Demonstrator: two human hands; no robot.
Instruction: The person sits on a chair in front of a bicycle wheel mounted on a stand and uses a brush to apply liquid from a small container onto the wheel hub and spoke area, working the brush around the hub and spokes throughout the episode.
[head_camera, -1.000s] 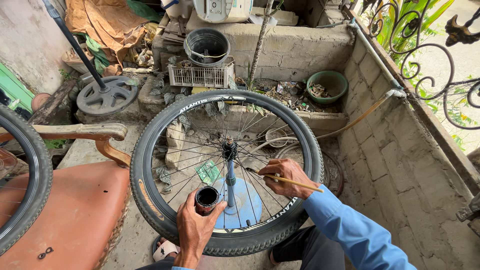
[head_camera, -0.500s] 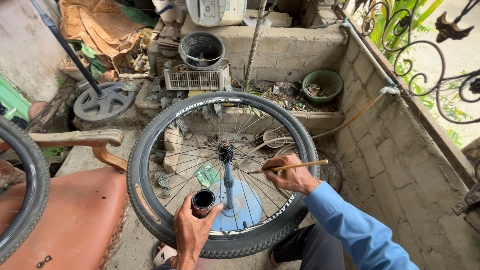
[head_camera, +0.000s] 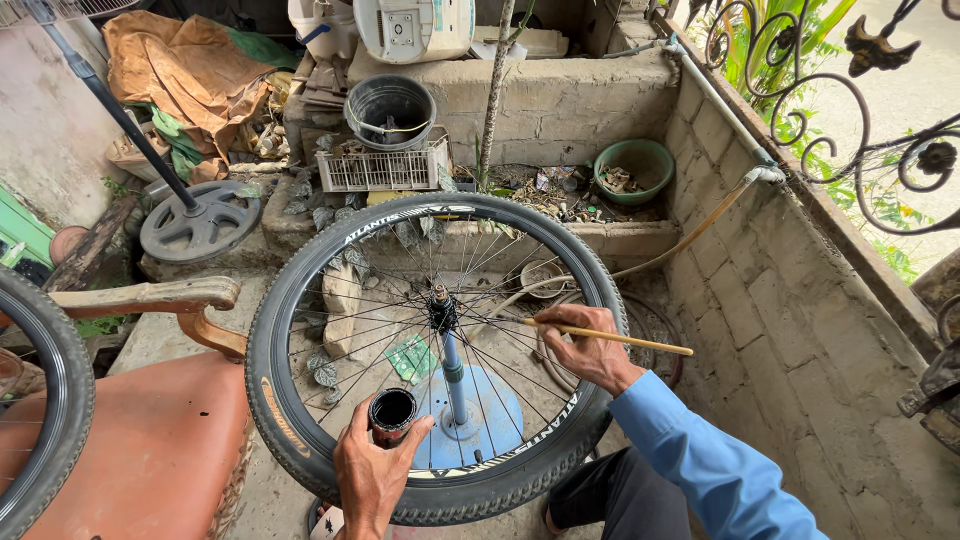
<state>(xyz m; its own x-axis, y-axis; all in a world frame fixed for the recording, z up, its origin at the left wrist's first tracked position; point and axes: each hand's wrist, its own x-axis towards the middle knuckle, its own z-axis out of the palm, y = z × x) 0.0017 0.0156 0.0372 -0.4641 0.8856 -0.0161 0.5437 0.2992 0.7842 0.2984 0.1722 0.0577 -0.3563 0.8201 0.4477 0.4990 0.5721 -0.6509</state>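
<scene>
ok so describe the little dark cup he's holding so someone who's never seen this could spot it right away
Find the big black-tyred bicycle wheel lying flat on the blue stand in the middle. At its near rim, the left hand holds a small, dark, open-topped cylindrical cup up among the spokes. It is the only small container inside the wheel; the right hand holds a thin wooden stick instead.

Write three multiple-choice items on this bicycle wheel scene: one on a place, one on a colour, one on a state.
1. Where is the wheel?
A. flat on a blue stand
B. hung on the wall
C. inside the bucket

2. What colour is the bowl on the ledge?
A. red
B. green
C. white

3. How is the small dark cup in the left hand?
A. lidded
B. overturned
C. open-topped

Answers:
1 A, its hub sits on the post of the blue stand.
2 B, its rim is green.
3 C, its dark inside shows. The right hand holds a thin stick.
</scene>
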